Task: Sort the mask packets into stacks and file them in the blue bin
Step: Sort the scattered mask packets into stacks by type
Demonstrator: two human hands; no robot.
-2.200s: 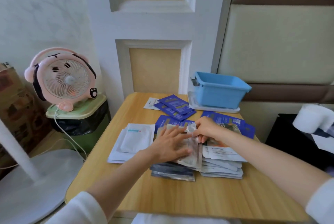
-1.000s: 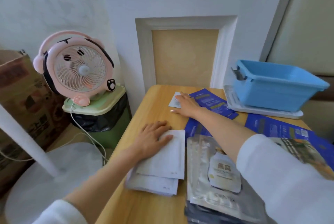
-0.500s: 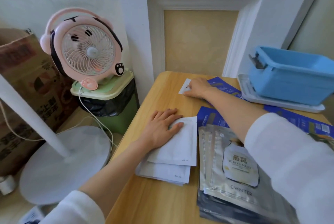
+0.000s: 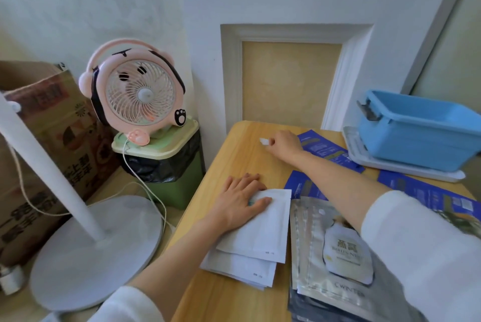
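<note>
My left hand (image 4: 240, 200) lies flat, fingers spread, on a stack of white mask packets (image 4: 256, 241) at the table's left edge. My right hand (image 4: 283, 146) reaches to the far left of the table and pinches a white mask packet (image 4: 264, 141), most of it hidden under the hand. A silver packet stack (image 4: 328, 251) sits beside the white one. Dark blue packets (image 4: 326, 150) lie further back. The blue bin (image 4: 419, 129) stands on a white tray at the far right.
A wooden table (image 4: 234, 295) carries everything. Left of it stand a green waste bin (image 4: 169, 163) with a pink fan (image 4: 135, 94) on top, a white stand's round base (image 4: 93, 251) and a cardboard box (image 4: 39, 139). A white wall panel is close behind.
My right hand has curled its fingers onto the small white packet at the far end and lifted its edge. My left hand stays pressed on the white stack. The camera has shifted slightly.
</note>
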